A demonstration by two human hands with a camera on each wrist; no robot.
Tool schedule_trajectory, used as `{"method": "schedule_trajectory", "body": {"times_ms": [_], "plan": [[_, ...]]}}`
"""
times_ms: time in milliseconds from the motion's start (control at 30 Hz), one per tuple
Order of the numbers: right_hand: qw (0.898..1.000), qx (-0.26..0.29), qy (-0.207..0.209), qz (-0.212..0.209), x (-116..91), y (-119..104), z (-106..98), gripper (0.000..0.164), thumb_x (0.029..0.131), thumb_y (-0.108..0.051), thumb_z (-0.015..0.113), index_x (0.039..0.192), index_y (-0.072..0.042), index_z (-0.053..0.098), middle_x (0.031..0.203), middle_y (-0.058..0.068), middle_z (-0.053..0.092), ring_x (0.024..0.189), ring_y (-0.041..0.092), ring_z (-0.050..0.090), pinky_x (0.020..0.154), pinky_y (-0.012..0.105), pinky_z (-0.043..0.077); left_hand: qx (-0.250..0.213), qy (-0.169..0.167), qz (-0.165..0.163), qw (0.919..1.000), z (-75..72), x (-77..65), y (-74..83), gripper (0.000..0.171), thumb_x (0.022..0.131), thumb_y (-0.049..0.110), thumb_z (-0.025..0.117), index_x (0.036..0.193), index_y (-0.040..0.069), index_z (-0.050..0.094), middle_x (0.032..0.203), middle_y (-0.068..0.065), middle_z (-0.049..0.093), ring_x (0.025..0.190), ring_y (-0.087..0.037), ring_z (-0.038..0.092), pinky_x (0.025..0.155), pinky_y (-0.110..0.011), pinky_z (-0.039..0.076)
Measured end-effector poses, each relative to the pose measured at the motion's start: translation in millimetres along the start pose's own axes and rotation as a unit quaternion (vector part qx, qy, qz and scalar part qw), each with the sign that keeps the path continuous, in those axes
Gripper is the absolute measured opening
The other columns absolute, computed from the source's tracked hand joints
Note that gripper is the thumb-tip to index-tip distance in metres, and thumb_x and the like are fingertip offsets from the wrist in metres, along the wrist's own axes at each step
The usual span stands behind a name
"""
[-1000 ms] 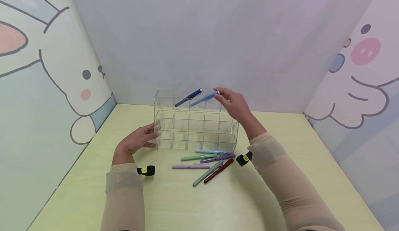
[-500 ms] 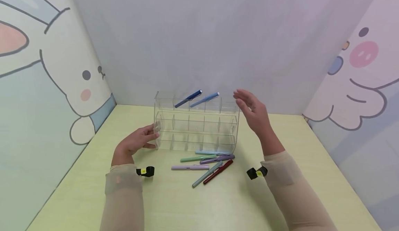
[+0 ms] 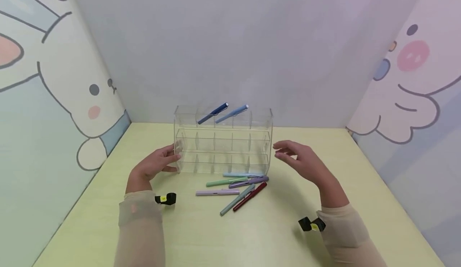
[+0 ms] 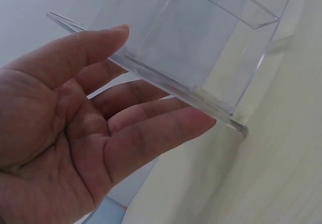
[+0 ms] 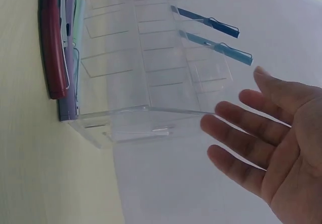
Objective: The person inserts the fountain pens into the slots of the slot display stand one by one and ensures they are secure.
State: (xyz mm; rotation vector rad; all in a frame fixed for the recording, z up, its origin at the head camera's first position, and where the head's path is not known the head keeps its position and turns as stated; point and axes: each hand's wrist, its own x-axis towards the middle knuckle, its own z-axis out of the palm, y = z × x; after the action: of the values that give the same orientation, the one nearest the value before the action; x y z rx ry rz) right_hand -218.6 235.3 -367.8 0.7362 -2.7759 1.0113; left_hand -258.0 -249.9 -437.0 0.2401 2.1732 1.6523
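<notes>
A clear plastic pen rack [image 3: 222,143] with three tiers of compartments stands upright on the table. My left hand [image 3: 155,163] holds its left side panel, thumb [image 4: 103,44] on one face and fingers behind. In the top tier lean a dark blue pen [image 3: 213,113] and a light blue pen [image 3: 232,114], caps up to the right. My right hand [image 3: 304,162] hovers just right of the rack, fingers loosely bent and holding nothing. In front of the rack lie a lilac pen [image 3: 217,192], a green pen [image 3: 226,181], a dark red pen [image 3: 250,196] and several others.
The pale yellow table [image 3: 201,235] runs back to a grey wall [image 3: 230,51]. Cartoon-printed panels stand at both sides. In the loose group, a purple pen [image 3: 248,182], a pale blue pen [image 3: 243,175] and a grey-green pen [image 3: 237,199] lie close together.
My right hand has let go of the light blue pen in the top tier, then moved right and down beside the rack. The left hand has stayed at the rack's left side.
</notes>
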Motion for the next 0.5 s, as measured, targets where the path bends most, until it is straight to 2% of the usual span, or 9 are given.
{"method": "schedule_trajectory", "body": {"times_ms": [133, 333, 500], "plan": [[0.997, -0.018, -0.077, 0.001, -4, -2, 1, 0.033, 0.098, -0.041, 0.059, 0.125, -0.022, 0.063, 0.117, -0.007, 0.067, 0.102, 0.012, 0.065, 0.090, 0.042, 0.054, 0.008, -0.005, -0.011, 0.9999, 2.5, -1.3, -2.6, 0.075, 0.101, 0.034, 0.056, 0.159, 0.018, 0.012, 0.161, -0.016, 0.022, 0.141, -0.038, 0.037, 0.106, -0.048, 0.046], [0.984, -0.039, -0.174, 0.006, -7, -14, 15, 0.020, 0.097, -0.029, 0.063, 0.116, -0.025, 0.067, 0.114, -0.007, 0.068, 0.103, 0.011, 0.064, 0.088, 0.037, 0.055, 0.009, -0.007, 0.005, 0.9999, 1.0, -1.5, -1.0, 0.069, 0.102, 0.028, 0.054, 0.159, 0.018, 0.016, 0.159, -0.016, 0.028, 0.138, -0.040, 0.040, 0.101, -0.045, 0.051], [0.972, -0.112, -0.207, -0.006, -8, -17, 40, 0.020, 0.091, -0.017, 0.070, 0.111, -0.017, 0.072, 0.112, -0.002, 0.071, 0.104, 0.018, 0.065, 0.087, 0.040, 0.055, 0.015, -0.011, 0.006, 0.9998, 0.1, 0.4, 3.5, 0.066, 0.104, 0.024, 0.051, 0.159, 0.018, 0.015, 0.159, -0.016, 0.029, 0.138, -0.040, 0.041, 0.098, -0.042, 0.053]]}}
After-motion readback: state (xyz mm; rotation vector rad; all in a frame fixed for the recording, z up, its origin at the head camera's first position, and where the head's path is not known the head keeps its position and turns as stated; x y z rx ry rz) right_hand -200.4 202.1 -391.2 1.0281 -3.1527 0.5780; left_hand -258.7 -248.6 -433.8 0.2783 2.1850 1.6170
